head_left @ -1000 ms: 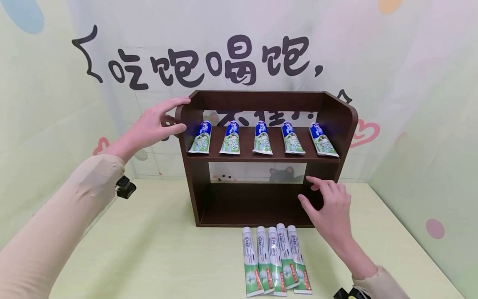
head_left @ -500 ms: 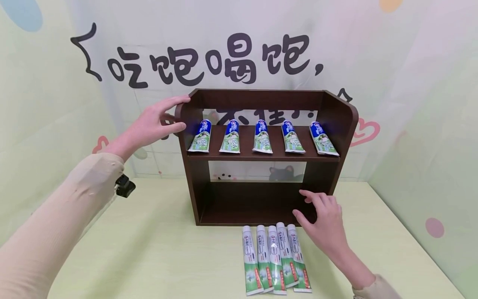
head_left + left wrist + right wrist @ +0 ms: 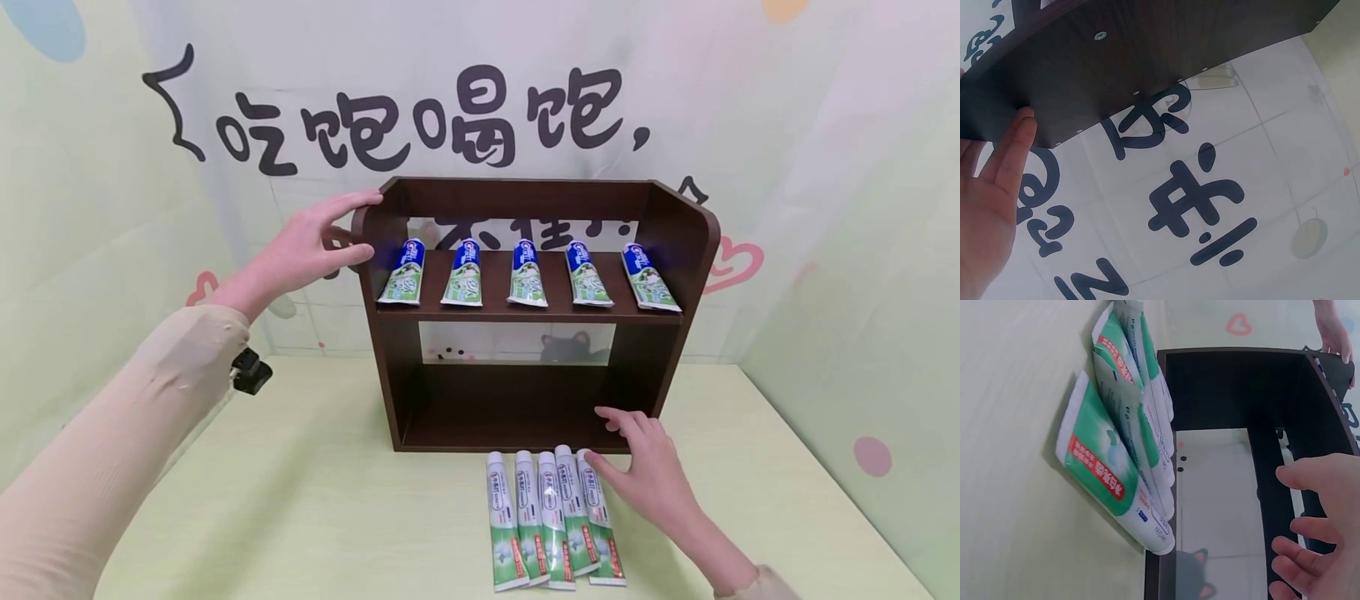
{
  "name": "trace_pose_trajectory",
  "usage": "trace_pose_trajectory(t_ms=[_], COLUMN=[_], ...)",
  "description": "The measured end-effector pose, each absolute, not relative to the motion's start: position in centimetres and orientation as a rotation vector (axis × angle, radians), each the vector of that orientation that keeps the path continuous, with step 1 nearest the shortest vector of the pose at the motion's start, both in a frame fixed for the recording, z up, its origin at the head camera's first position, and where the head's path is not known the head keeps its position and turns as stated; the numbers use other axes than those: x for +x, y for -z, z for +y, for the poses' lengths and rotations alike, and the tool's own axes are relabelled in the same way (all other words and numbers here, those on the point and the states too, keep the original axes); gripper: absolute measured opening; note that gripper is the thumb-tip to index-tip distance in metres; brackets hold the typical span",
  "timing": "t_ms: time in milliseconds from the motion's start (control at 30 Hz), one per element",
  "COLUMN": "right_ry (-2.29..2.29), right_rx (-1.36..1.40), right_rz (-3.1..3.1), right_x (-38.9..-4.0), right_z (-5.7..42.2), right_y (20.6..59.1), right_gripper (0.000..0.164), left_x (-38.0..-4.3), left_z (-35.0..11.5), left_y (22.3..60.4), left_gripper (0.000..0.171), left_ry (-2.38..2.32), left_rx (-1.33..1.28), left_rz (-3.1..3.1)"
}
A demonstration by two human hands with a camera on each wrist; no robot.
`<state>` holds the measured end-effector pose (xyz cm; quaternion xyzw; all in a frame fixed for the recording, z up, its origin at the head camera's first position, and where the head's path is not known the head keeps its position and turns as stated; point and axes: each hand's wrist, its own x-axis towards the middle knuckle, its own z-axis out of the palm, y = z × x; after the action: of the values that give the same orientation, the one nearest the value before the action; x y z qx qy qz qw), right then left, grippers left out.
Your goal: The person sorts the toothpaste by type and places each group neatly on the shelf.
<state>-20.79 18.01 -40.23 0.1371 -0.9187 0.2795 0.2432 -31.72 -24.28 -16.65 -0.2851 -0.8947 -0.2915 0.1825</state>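
Note:
My left hand (image 3: 300, 250) holds the upper left side panel of a dark brown two-tier shelf (image 3: 517, 317). Its thumb and index finger lie over the panel's edge. In the left wrist view, fingertips (image 3: 1025, 119) touch the panel's outer face. My right hand (image 3: 648, 471) hovers at the shelf's lower right front, thumb and fingers apart, holding nothing. Just left of it, several white-and-green toothpaste tubes (image 3: 600, 533) lie side by side on the table, caps toward the shelf. From the head, the thumb overlaps the rightmost tube's cap; the right wrist view shows a gap between them.
Several blue-and-green toothpaste tubes (image 3: 527, 279) lie spaced in a row on the upper tier. The lower tier (image 3: 502, 408) has a low back panel with an opening above. A pale table (image 3: 315, 500) meets printed fabric walls (image 3: 825, 208) behind and beside it.
My right hand has come down and slightly left, from in front of the shelf's right side to beside the white-and-green tubes' caps. The left hand stays at the shelf panel.

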Motion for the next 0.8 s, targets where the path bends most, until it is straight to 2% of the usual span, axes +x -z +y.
trace_pose_trajectory(t_ms=[800], right_ry=[-0.863], right_rx=[0.333], right_rz=[-2.821], right_x=[-20.5], right_z=[19.0], right_y=[42.1], right_gripper=[0.066], left_x=[-32.0], left_z=[-24.4], left_y=[16.8], left_gripper=[0.063], left_ry=[0.807], left_rx=[-0.800], left_rz=[-2.528])
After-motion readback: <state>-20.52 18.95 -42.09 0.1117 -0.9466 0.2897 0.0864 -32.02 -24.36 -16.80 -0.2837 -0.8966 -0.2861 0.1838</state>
